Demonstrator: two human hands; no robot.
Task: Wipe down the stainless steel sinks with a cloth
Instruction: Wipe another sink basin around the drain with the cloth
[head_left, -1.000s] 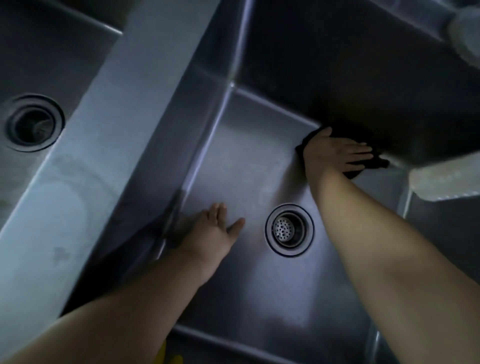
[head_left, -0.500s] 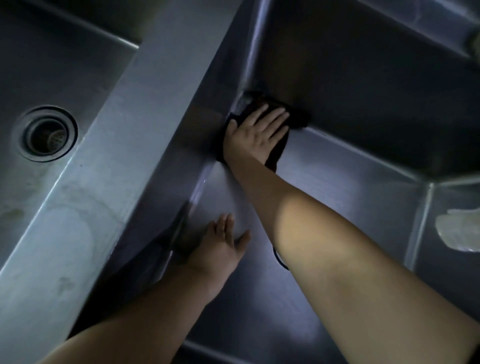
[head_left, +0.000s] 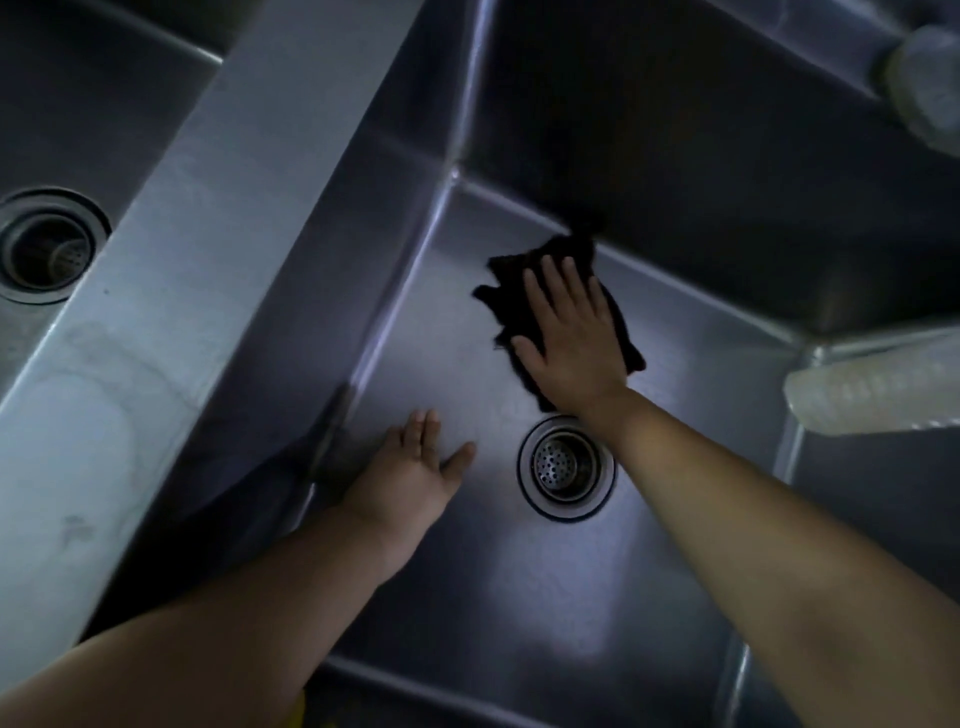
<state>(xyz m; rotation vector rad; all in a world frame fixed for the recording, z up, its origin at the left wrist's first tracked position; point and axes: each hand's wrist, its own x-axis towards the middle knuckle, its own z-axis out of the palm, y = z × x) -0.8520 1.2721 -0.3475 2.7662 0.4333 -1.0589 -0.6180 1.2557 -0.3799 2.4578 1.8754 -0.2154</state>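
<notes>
The right sink basin (head_left: 467, 597) contains both hands, a dark cloth (head_left: 519, 275) and a perforated drain strainer (head_left: 563, 465); the left sink basin (head_left: 104, 104) shows only its drain (head_left: 47, 244). The right hand (head_left: 571, 343) presses the cloth flat on the basin floor, fingers extended, just beyond the strainer. The left hand (head_left: 415, 473), fingers straight, rests on the floor beside the strainer, holding nothing.
</notes>
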